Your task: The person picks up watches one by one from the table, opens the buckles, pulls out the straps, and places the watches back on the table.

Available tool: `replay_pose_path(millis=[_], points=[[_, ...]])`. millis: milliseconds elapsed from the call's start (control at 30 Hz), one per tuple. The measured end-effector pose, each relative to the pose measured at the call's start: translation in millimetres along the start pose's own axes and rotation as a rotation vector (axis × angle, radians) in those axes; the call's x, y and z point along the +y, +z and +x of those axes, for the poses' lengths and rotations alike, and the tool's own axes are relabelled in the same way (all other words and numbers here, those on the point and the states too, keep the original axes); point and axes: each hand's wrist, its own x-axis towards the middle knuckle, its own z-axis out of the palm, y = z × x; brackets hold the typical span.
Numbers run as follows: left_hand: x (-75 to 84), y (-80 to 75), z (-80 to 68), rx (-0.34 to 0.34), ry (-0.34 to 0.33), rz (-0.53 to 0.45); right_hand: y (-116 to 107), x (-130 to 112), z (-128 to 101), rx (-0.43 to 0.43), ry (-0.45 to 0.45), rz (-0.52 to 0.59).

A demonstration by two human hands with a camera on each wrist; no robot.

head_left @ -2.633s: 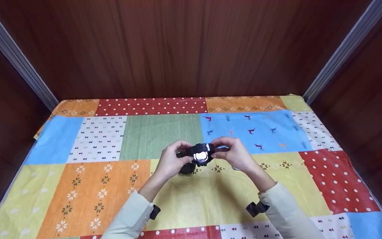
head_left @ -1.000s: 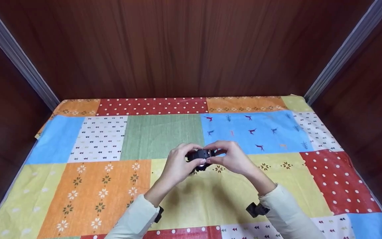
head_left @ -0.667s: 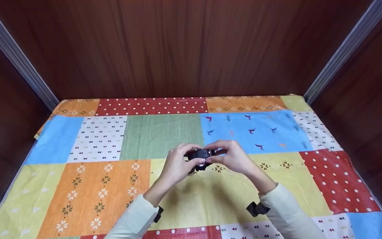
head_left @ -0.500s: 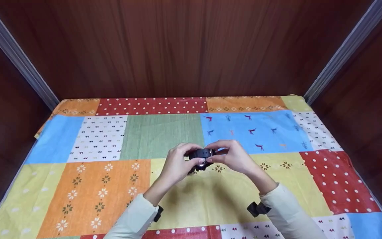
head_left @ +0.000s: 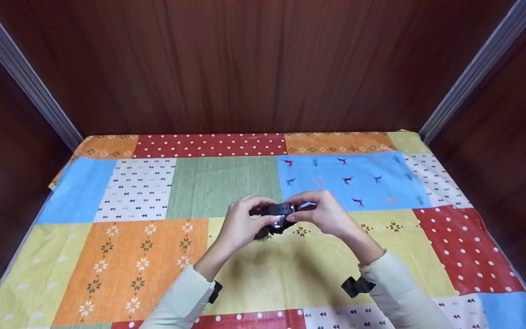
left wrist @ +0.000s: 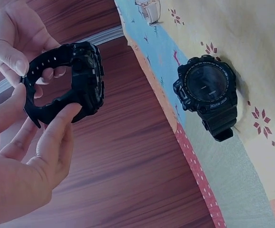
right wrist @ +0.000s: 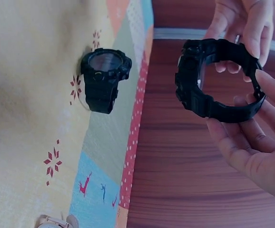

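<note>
Both hands hold a black sports watch up above the cloth, its strap bent round into a loop. My left hand grips it from the left, with fingers along the strap and case. From the other side my right hand pinches the strap near its ends. In the left wrist view the strap ends meet at the thumbs; whether the buckle is fastened I cannot tell. A second black watch lies on the cloth below, face up, mostly hidden behind my left hand in the head view.
A patchwork tablecloth covers the table, with dark wood panels behind and at both sides. A pale, pinkish watch lies on the cloth at the edge of both wrist views.
From apart, the hands came together with thumbs meeting over the strap. Since half a second ago the thumbs have parted slightly, and more of the watch's shiny back shows.
</note>
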Motion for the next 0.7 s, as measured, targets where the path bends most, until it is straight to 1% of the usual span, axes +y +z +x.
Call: replay_pose_path(millis=[133, 433, 567, 700], points=[[-0.7, -1.4, -0.3, -0.01, -0.017, -0.016, -1.3, -0.6, -1.3, 0.006, 0.002, -0.002], [-3.8, -6.9, -2.7, -0.006, -0.066, -0.067, -2.1, 2.8, -1.5, 0.015, 0.002, 0.006], [-6.5, -8.5, -4.3, -0.004, -0.086, -0.085, -2.0, 5.3, -1.7, 0.02, 0.022, 0.025], [-10.1, -9.5, -4.7, -0.007, -0.078, -0.099, -1.9, 7.5, -2.6, 0.025, 0.06, 0.055]])
